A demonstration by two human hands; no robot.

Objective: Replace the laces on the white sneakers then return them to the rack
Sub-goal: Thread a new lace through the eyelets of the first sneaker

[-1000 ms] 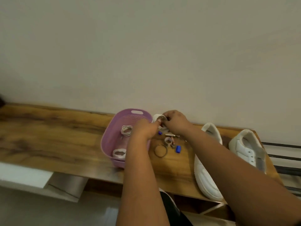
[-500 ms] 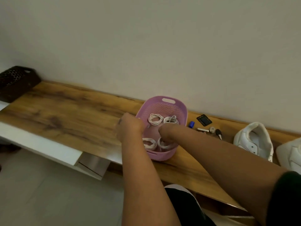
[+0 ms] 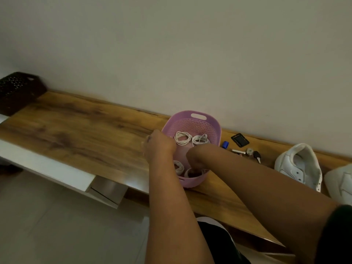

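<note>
Purple basket (image 3: 198, 119) on wooden table (image 3: 80, 134), holding four coiled white laces (image 3: 183, 138). Right hand (image 3: 195, 161) dipped inside at near end, fingers hidden, grip impossible to tell. Left hand (image 3: 159, 144) curled at basket's left rim, contents unclear. White sneakers (image 3: 299, 164) well right; keys (image 3: 253, 154) between.

Both bare forearms reach forward and converge. The left hand (image 3: 159, 144) is seen from its back, wrist bent slightly, fingers curled under and away from view, so what they grip cannot be told. The right hand (image 3: 194, 161) lies just beside it, lower and nearer the body, turned downward with its fingers hidden below the wrist. A dark sleeve (image 3: 335, 235) covers the right upper arm.
</note>
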